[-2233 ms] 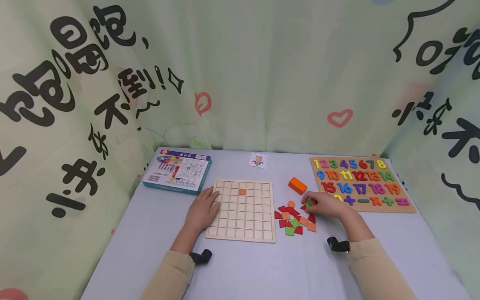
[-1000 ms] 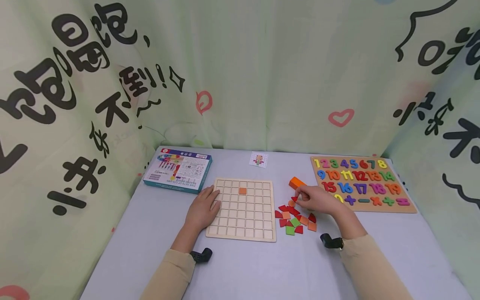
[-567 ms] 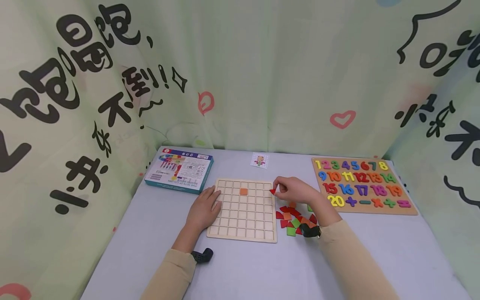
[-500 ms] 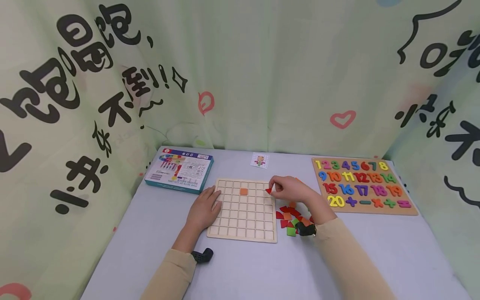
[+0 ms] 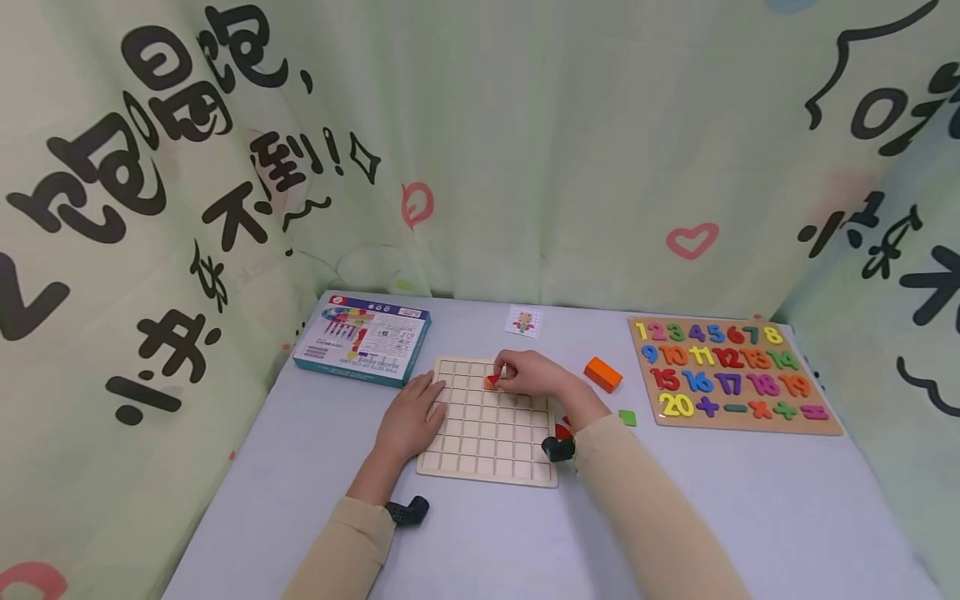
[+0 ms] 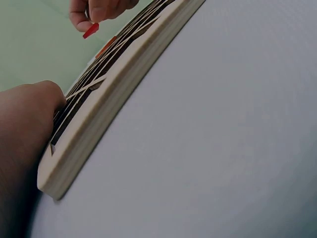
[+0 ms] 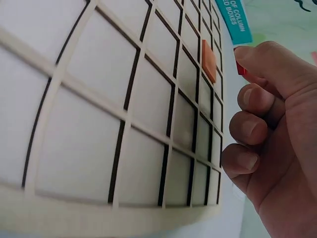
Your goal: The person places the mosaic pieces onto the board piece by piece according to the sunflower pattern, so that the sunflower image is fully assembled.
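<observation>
A pale wooden grid board (image 5: 487,421) lies flat on the table. My right hand (image 5: 525,373) hovers over its far rows and pinches a small red piece (image 5: 492,380) between thumb and fingers. The red piece (image 6: 90,30) hangs just above an orange square tile (image 7: 208,60) that sits in one cell. My left hand (image 5: 408,417) rests flat on the board's left edge (image 6: 99,114), fingers relaxed. Most loose coloured pieces (image 5: 562,429) beside the board are hidden behind my right forearm.
An orange block (image 5: 603,374) and a green tile (image 5: 627,417) lie right of the board. A number puzzle board (image 5: 731,375) fills the right side. A blue box (image 5: 363,339) sits at the back left, a small picture card (image 5: 523,321) behind the board. Curtains enclose the table.
My right hand picked a red piece from the pile and carried it leftward over the board to the orange tile. My left hand stayed in place.
</observation>
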The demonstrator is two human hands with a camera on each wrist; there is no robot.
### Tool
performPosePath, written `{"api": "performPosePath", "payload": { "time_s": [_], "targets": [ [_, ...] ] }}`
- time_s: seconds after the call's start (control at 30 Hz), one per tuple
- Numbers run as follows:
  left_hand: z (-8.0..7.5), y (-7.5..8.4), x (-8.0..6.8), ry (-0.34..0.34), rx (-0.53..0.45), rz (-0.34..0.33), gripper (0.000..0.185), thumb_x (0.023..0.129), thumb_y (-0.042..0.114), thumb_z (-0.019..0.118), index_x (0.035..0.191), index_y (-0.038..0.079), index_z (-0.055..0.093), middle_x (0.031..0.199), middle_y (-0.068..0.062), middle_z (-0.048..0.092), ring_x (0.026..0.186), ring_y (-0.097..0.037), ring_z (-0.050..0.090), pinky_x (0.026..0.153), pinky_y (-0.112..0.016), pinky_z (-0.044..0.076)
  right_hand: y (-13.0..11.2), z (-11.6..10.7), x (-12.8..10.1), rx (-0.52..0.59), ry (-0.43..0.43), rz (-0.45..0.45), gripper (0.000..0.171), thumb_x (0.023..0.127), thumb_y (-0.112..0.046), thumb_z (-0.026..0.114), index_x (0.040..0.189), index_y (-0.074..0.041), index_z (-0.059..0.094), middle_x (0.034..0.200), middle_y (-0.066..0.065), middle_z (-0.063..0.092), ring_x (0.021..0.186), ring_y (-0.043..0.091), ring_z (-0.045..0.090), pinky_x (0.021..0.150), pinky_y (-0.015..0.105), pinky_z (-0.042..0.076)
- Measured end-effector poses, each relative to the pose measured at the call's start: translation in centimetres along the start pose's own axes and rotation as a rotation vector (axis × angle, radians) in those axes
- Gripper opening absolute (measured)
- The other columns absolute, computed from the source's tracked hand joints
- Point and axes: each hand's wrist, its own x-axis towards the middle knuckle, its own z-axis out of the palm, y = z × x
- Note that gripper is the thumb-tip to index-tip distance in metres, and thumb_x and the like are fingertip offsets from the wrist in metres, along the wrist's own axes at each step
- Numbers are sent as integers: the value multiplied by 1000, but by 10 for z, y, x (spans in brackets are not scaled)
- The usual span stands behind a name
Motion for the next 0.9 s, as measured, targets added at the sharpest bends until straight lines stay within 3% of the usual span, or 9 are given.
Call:
{"api": "performPosePath", "payload": {
  "time_s": [0.4,0.6,0.9],
  "targets": [
    [-2,-1,0,-20,5,-4,52,101,42,48,148,18,47,159,-5,37,148,-25,33,120,-43,34,-12,13,24,-54,-4,-28,12,93,-26,66,104,-23,63,73,-3,55,69,12,52,63,26,43],
    [-2,0,1,-17,11,-4,53,101,42,48,148,19,47,160,-4,37,148,-24,33,121,-43,33,-11,17,26,-83,-8,-36,12,94,-23,64,106,-22,66,76,-3,55,71,12,51,66,26,42],
    [-3,1,1,-7,9,-3,52,101,41,48,148,19,48,159,-5,38,148,-25,34,120,-43,35,-13,18,27,-42,-10,14,13,94,-22,65,107,-22,66,82,-1,59,74,15,53,68,28,43]
  ]
}}
